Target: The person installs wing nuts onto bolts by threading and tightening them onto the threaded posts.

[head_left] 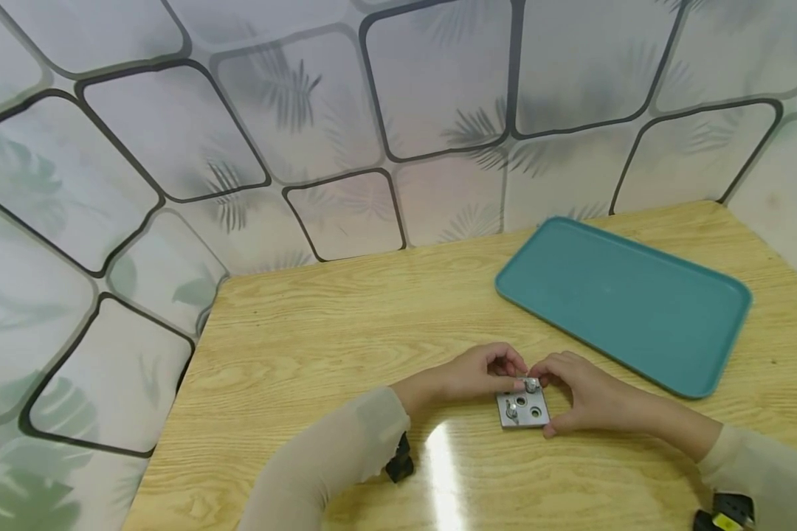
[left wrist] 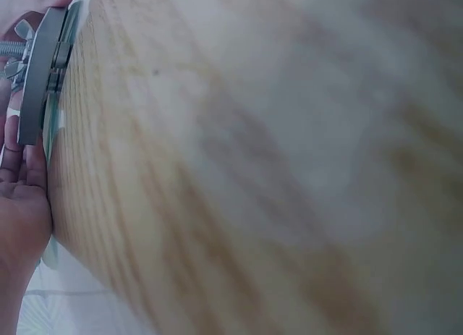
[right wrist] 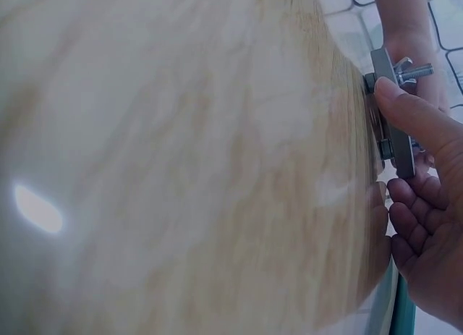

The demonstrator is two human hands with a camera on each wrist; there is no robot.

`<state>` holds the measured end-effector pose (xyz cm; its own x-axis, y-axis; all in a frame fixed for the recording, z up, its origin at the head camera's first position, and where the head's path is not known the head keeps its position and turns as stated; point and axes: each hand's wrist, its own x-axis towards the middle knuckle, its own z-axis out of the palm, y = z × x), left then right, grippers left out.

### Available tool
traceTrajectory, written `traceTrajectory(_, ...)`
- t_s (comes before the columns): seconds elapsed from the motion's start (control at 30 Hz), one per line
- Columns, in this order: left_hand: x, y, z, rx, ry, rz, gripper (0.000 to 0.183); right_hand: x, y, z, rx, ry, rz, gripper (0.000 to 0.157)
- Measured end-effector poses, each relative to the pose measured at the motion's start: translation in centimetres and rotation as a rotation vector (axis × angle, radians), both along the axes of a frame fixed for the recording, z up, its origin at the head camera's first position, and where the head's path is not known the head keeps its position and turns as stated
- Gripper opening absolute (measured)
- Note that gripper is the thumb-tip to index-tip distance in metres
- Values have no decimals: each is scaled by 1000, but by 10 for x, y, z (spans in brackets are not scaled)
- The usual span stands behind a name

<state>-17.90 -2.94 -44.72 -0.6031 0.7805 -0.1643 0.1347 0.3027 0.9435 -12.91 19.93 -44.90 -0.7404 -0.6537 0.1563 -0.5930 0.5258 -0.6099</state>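
A small square metal plate [head_left: 524,422] with several holes lies before me, a bolt and wing nut [head_left: 511,411] standing at its near left. At its far edge is a second wing nut [head_left: 532,386]. My left hand [head_left: 481,372] pinches this one between thumb and fingers. My right hand [head_left: 587,394] grips the plate from the right, thumb at the near corner and forefinger beside the far wing nut. In the right wrist view my thumb [right wrist: 416,116] presses the plate's edge, its other fingers curled by the far end. Bolt heads [right wrist: 385,148] show under the plate.
A teal tray [head_left: 627,302] rests on the wooden table [head_left: 319,332] at the far right. Behind the table hangs a patterned curtain wall [head_left: 438,199]. Black wrist devices [head_left: 400,461] sit under both sleeves.
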Motion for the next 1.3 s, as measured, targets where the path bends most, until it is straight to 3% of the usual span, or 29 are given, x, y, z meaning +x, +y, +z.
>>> traceTrajectory(0.2,2,1,3,17,-32,31,11,1,1,-2,-9,3,-7,64)
traceTrajectory(0.57,1,2,2,11,-36,26,14,0,1,-4,-3,21,-8,66)
traceTrajectory(0.87,-1,0,-2,32,48,-85,29,0,-2,-4,16,17,-18,66)
traceTrajectory(1.0,-2,-1,-2,-11,86,-99,28,0,-1,-4,8,20,-8,66)
traceTrajectory(1.1,-2,-1,-2,-32,76,-74,26,-1,-1,-3,2,27,0,68)
traceTrajectory(1.3,-1,2,0,23,-31,6,16,2,0,1,1,3,-3,66)
